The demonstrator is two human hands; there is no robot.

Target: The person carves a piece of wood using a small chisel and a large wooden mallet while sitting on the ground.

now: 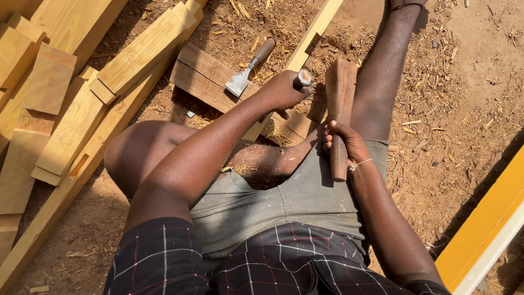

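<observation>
My left hand is closed around the handle of a chisel, whose metal-capped end sticks up from the fist, over a long pale wooden beam. My right hand grips the handle of a dark wooden mallet, its broad head raised just right of the chisel. I am seated on the ground with my legs on either side of the beam. The chisel's blade is hidden under my hand.
A second broad-bladed chisel with a brown handle lies on a dark plank. Pale cut timber pieces are stacked at the left. A yellow board runs along the lower right. Wood chips cover the dirt.
</observation>
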